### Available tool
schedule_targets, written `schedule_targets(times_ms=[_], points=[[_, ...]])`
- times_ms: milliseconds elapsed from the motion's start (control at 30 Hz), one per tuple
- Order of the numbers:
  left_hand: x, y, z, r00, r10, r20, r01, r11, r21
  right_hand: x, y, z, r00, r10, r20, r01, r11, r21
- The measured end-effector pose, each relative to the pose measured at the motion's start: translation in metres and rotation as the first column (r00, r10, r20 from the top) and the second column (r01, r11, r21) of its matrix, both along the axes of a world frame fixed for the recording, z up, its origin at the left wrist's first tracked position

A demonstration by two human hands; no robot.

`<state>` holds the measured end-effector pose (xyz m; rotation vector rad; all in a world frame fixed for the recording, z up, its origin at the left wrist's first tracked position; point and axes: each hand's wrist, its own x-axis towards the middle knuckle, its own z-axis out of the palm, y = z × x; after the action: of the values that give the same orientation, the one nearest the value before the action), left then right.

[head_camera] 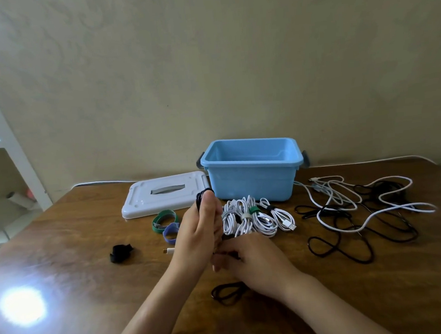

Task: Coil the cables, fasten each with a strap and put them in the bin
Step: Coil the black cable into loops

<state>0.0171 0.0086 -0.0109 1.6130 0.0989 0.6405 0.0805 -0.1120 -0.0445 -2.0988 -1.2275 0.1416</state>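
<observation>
My left hand (197, 231) is raised upright over the wooden table (71, 245), fingers curled round a black cable (202, 195) whose loops show at the fingertips. My right hand (249, 256) lies low, just right of the left wrist, fingers bent and pinching the same cable's lower run; a slack loop of it (229, 292) rests on the table under that hand. Four white cable coils (256, 216), already strapped, lie side by side just behind my hands, in front of the blue bin (252, 175); bin stands open near the wall, interior only partly visible. Its white lid (164, 194) lies flat to the bin's left. Loose straps: green strap (164, 220) and purple strap (171, 233) touching each other near the lid, black strap (121, 252) apart, further left. Uncoiled white & black cables (360, 209) sprawl tangled at right. A white USB plug (168, 251) pokes out beside my left wrist.
</observation>
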Motion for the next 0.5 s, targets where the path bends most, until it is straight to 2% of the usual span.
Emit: schedule_targets(times_ms=[167,333,500], points=[[-0.001,0.002,0.0,1.0,0.001,-0.025,-0.003,0.999,-0.051,-0.001,-0.002,-0.002,1.0,0.005,-0.009,-0.006,1.0,-0.016],[-0.001,0.008,0.005,0.996,0.018,-0.087,-0.017,1.0,0.003,0.002,-0.005,0.013,0.998,0.014,0.057,-0.011,0.998,-0.057],[-0.009,0.008,0.01,0.933,-0.215,-0.289,0.222,0.975,-0.01,0.008,-0.02,0.026,0.999,0.031,-0.035,-0.035,0.992,-0.119]])
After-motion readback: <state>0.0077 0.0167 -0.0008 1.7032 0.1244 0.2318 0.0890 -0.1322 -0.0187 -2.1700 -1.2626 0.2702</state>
